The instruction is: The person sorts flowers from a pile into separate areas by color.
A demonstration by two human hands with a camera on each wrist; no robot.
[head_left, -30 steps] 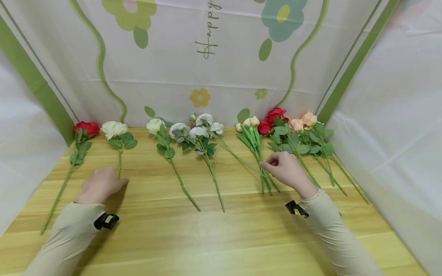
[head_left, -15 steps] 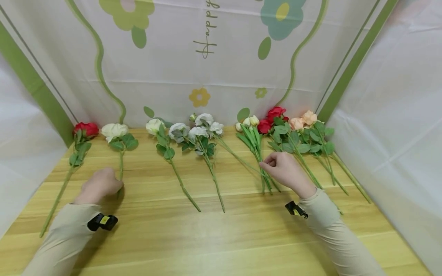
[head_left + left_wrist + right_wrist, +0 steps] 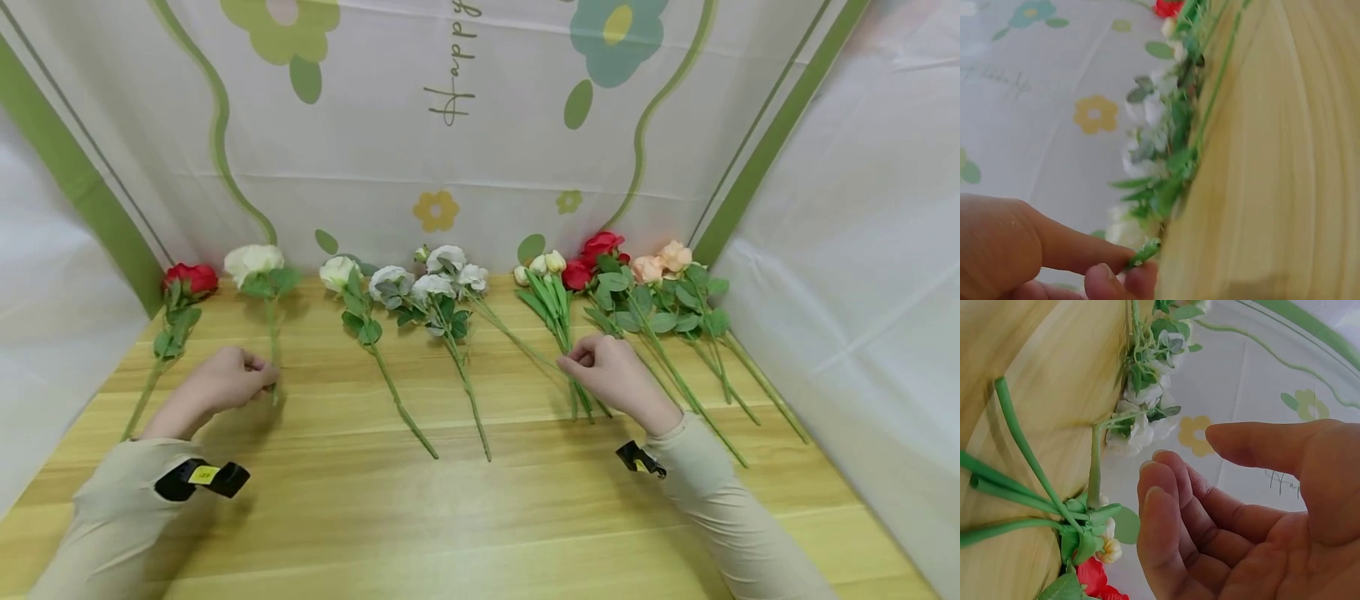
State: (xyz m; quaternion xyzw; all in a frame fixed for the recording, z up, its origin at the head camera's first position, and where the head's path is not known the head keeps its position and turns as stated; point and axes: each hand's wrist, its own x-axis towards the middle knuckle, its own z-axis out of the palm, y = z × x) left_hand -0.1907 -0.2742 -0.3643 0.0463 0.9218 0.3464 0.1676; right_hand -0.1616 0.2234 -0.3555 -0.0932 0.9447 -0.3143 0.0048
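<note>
Left hand [image 3: 225, 382] knuckles-up over wooden table [image 3: 480, 517], thumb and forefinger pinching stem of white rose [image 3: 253, 261] (bloom raised near backdrop). Right hand [image 3: 613, 374] held above tulip stems [image 3: 564, 346], fingers loosely curled, palm empty, gripping nothing.

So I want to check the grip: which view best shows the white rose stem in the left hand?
The left wrist view: the left hand pinches the white rose stem at its end. The head view shows the whole rose, but the fingers partly hide the pinch. The right wrist view misses it.
</note>
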